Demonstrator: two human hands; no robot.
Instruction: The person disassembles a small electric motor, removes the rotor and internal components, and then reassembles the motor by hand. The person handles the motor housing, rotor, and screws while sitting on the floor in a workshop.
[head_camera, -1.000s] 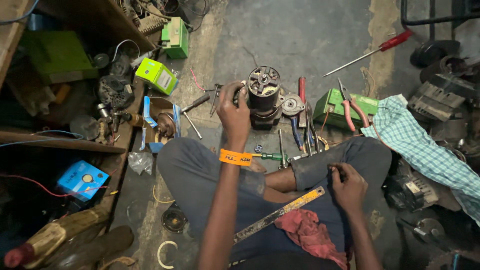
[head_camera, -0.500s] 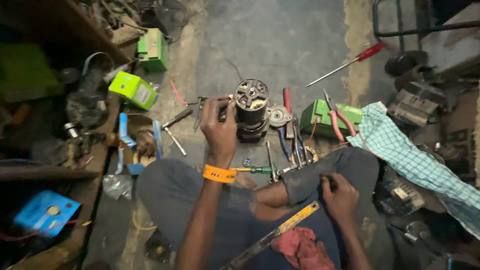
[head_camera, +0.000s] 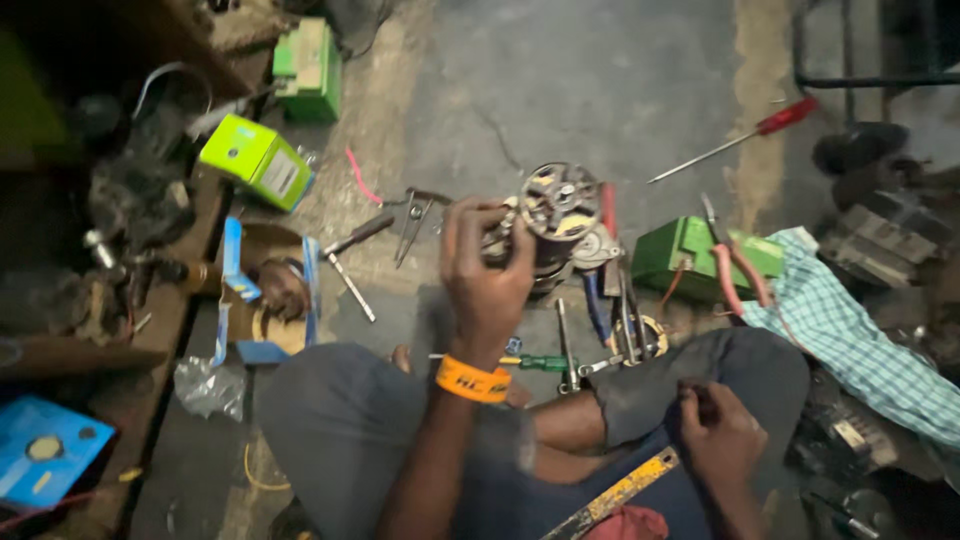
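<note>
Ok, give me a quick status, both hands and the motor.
Left hand gripping the motor on the floor. Right hand closed at the knee, contents unclear. Pliers and screwdrivers crowd the motor.

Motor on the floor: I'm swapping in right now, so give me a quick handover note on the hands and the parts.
Left hand: gripping the side of the small electric motor, which stands on end on the concrete floor.
Right hand: closed, resting on the right knee; what it pinches cannot be told.
Nearby: green-handled screwdriver before the shins, pliers on the green box, red-handled screwdriver farther out.
Done: motor's end is exposed.
Left: no tool is on the motor yet.
</note>
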